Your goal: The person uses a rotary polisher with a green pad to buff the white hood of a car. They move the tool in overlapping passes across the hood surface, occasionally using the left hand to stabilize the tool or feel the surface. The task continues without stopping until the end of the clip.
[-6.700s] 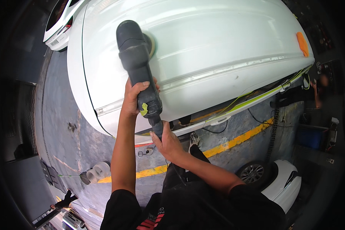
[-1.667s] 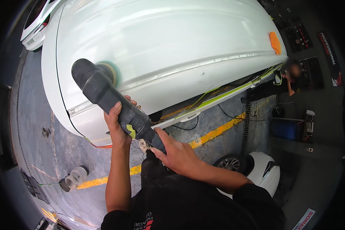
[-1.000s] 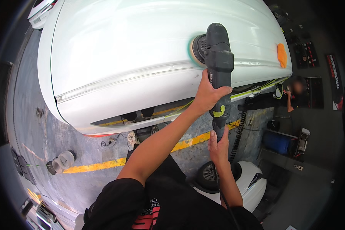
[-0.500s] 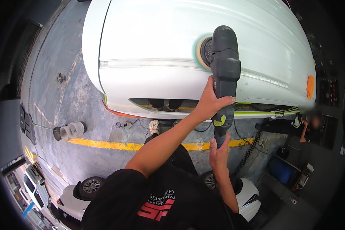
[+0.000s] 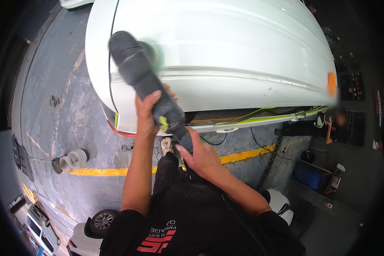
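A black power polisher lies slanted over the white car roof, its head at the far left. Its round pad is blurred and rests against the roof, partly hidden by the tool. My left hand is wrapped round the middle of the body, thumb on top. Closer to me, my right hand grips the rear end of the handle. Yellow-green tape sticks to the tool between the two hands. A trim strip runs along the roof beside the pad.
An orange cloth lies at the roof's right end. Black cable trails over the floor below the car. Buckets stand at the left. Another person is on the right, near a blue box. Other cars stand behind me.
The polisher has swept left along the roof, from the middle to near the roof's left seam, and tilted leftward. Both hands have moved with it, still holding on.
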A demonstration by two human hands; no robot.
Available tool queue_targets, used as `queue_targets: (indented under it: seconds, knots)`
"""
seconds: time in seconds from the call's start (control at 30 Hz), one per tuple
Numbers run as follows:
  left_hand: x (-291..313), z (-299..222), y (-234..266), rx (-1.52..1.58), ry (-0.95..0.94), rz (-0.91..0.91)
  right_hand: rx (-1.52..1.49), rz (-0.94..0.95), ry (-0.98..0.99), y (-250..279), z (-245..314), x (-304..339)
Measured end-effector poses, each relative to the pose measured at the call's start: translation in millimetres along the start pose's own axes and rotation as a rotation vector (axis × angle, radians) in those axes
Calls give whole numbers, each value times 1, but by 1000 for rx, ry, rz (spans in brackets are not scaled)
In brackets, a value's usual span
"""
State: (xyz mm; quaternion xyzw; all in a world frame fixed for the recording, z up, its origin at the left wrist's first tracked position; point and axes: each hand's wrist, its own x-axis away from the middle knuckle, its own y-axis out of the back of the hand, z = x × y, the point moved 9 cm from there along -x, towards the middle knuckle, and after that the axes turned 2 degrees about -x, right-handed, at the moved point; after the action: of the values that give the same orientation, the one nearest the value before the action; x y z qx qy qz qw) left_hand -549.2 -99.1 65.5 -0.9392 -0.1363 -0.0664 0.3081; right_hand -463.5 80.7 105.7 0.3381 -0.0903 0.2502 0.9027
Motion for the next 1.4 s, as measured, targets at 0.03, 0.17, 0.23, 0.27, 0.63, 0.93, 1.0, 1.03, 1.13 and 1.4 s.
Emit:
queue_targets:
  seconds: [0.03,0.17,0.23,0.27,0.63,0.93,1.0,1.03,1.13,1.4]
  knots:
    - [-3,-5,16,57,29,17,-8,54,-10,-6,11,-7]
    - [-18,-32,26,88,10,-13,-2,60,38,-8,40,-30]
    - [-31,-29,17,54,24,23,23,-27,89,0,49,-37]
    - [-38,-26,6,53,35,61,12,-76,90,12,47,-39]
    - [-110,84,-243,16,66,311,14,-566,-149,183,-62,-25]
    - [-102,114,-270,61,74,285,174,-565,-57,219,-108,-20]
    - [-98,108,-260,90,52,252,179,-537,-27,212,-103,-22]
    - [-98,102,-253,98,40,242,110,-506,-104,207,-102,-26]
    - [-101,85,-228,108,-11,190,89,-449,-82,194,-87,-39]
    - [-107,40,-144,143,-118,50,190,-345,139,143,-35,-76]
